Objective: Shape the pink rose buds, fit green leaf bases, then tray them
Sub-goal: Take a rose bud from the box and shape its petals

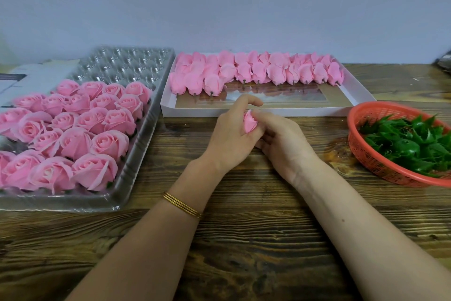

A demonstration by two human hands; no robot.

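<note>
A closed pink rose bud (249, 123) sits between both hands above the middle of the wooden table. My left hand (229, 137) curls round it from the left, index finger raised. My right hand (280, 139) pinches its petals from the right. A clear plastic cell tray (136, 154) on the left holds several opened pink roses (73, 129); its far cells stand bare. A white shallow box (288, 111) behind the hands holds rows of unshaped buds (256, 71). A red basket (373, 161) on the right holds green leaf bases (410, 144).
A grey wall stands behind the table. White paper or a carton (26, 78) lies at the far left behind the tray. A dark object (443, 62) shows at the far right edge. Bare wood (244, 239) lies in front of my forearms.
</note>
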